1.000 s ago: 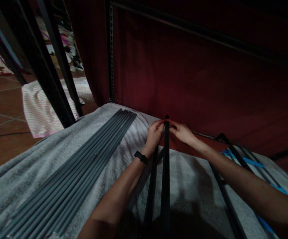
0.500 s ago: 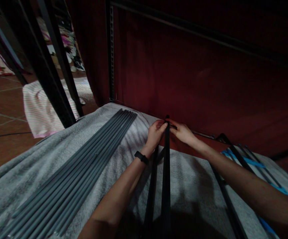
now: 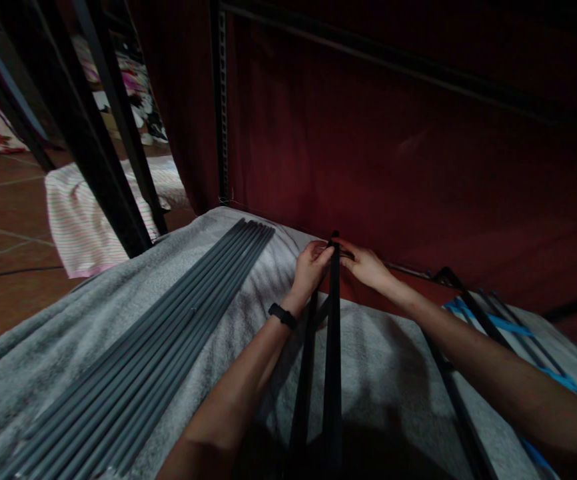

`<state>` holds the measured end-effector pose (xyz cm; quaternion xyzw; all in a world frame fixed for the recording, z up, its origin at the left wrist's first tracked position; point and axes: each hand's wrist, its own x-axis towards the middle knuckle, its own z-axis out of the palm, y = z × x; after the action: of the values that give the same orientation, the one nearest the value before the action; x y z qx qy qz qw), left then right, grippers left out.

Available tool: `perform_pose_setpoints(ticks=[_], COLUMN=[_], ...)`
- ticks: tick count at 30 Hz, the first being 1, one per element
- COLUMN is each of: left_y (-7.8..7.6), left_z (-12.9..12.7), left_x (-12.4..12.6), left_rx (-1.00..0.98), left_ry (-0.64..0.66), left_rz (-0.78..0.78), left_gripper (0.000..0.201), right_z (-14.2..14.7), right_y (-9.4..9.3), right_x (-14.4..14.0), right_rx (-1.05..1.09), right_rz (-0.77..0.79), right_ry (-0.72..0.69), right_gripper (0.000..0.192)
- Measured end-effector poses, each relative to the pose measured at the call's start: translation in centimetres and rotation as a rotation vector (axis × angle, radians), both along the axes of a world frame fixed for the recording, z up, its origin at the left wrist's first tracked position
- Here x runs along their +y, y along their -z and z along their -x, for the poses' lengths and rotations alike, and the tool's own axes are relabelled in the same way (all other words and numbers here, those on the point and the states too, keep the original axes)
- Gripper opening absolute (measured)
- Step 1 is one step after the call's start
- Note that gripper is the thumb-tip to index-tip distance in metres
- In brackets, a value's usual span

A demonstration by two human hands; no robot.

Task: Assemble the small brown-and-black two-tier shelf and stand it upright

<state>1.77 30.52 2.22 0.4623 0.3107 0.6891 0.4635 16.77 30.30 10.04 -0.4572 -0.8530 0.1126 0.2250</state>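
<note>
Both my hands are at the far end of a long black bar [image 3: 333,347] that runs away from me. My left hand [image 3: 312,267], with a dark band on its wrist, pinches the bar's end from the left, thumb on top. From the right, my right hand [image 3: 366,267] has its fingers curled against the same end. Whether a small part sits between the right fingers is too dark to make out. A second black bar [image 3: 304,380] lies just left of the first, with a short slanted piece between them.
Several grey rods [image 3: 153,340] lie side by side on the grey towel cloth [image 3: 23,360] at left. Dark red fabric [image 3: 393,153] hangs behind, crossed by black metal framing [image 3: 221,100]. At right are another black frame [image 3: 461,407] and thin rods with blue strips [image 3: 508,325].
Almost nothing differs. My hands stay at the bar's end, with only a very slight shift of the left hand and wrist.
</note>
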Motion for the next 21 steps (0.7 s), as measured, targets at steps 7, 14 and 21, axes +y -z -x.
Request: perform_pose_setpoints(ticks=[7, 14, 21], left_y=[0.12, 0.14, 0.08], left_z=[0.40, 0.14, 0.43], left_x=[0.18, 0.29, 0.22], left_rx=[0.081, 0.019, 0.077], left_ry=[-0.043, -0.009, -0.076], left_rz=[-0.106, -0.002, -0.076], left_gripper=[0.016, 0.013, 0.020], right_z=[-0.04, -0.02, 0.03], right_y=[0.04, 0.01, -0.01], right_x=[0.07, -0.05, -0.09], right_rx=[-0.007, 0.002, -0.005], right_rz=[0.007, 0.002, 0.003], right_ry=[0.014, 0.002, 0.010], right_gripper=[0.049, 0.050, 0.050])
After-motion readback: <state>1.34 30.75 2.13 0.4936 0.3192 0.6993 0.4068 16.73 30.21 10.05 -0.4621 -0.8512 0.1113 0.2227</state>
